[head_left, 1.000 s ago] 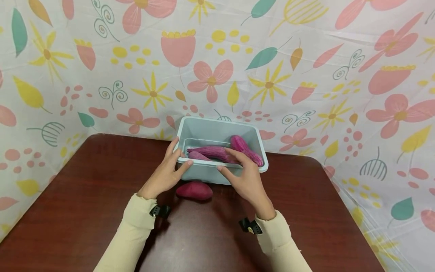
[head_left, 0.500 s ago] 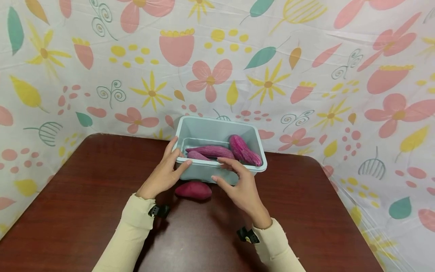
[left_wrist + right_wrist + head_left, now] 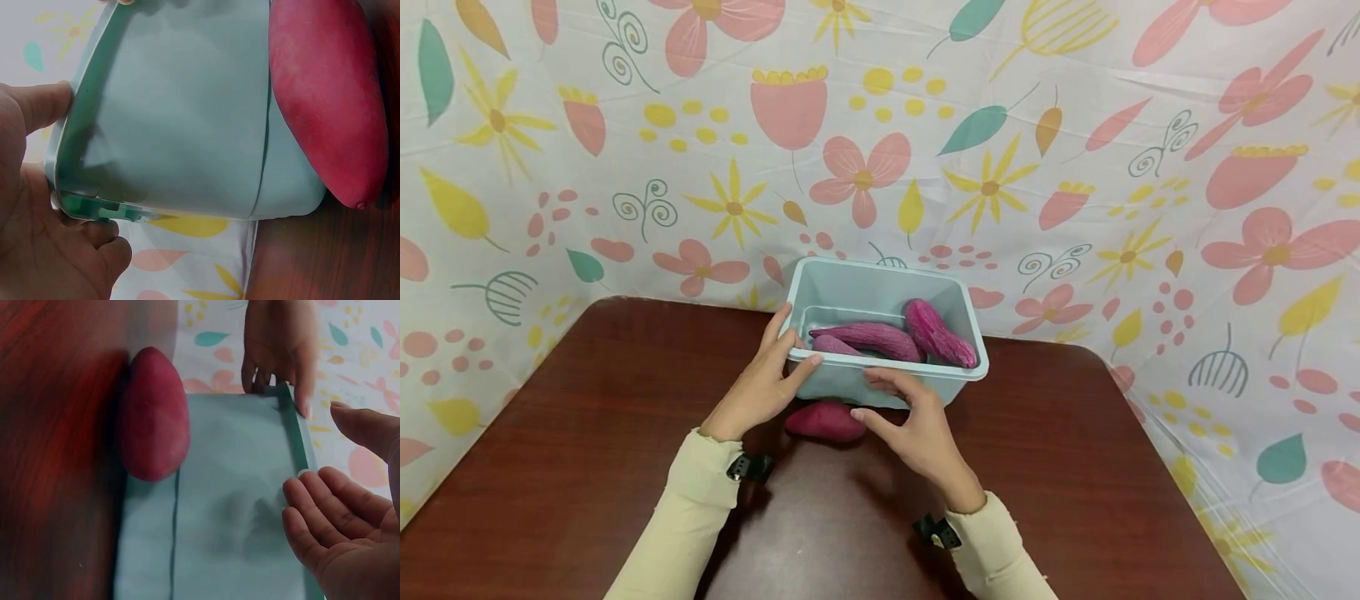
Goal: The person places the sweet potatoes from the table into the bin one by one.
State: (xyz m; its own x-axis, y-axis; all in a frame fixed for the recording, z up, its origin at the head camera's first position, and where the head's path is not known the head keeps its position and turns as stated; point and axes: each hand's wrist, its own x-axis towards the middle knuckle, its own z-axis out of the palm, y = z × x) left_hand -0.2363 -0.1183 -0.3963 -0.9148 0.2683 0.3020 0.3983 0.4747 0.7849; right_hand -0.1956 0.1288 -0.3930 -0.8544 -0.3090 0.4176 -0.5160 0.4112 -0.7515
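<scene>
A light blue-grey plastic bin stands at the back of the table. My left hand holds its front left corner, the thumb over the front rim and the fingers along the left side. Just in front of the bin lies a red sweet potato, seen close up in both wrist views. My right hand hovers before the front wall, fingers spread and nothing held; its thumb tip is near the right end of the sweet potato. Inside the bin are long purple streaked vegetables resembling eggplants, one partly hidden by the front rim.
The dark reddish-brown wooden table has rounded back corners. A white cloth printed with flowers and leaves hangs behind it and along the sides. Black straps with small cameras sit at both wrists.
My right hand has come down and left, from above the bin's front rim to before its front wall, nearing the sweet potato. The left hand has stayed on the bin's corner.
</scene>
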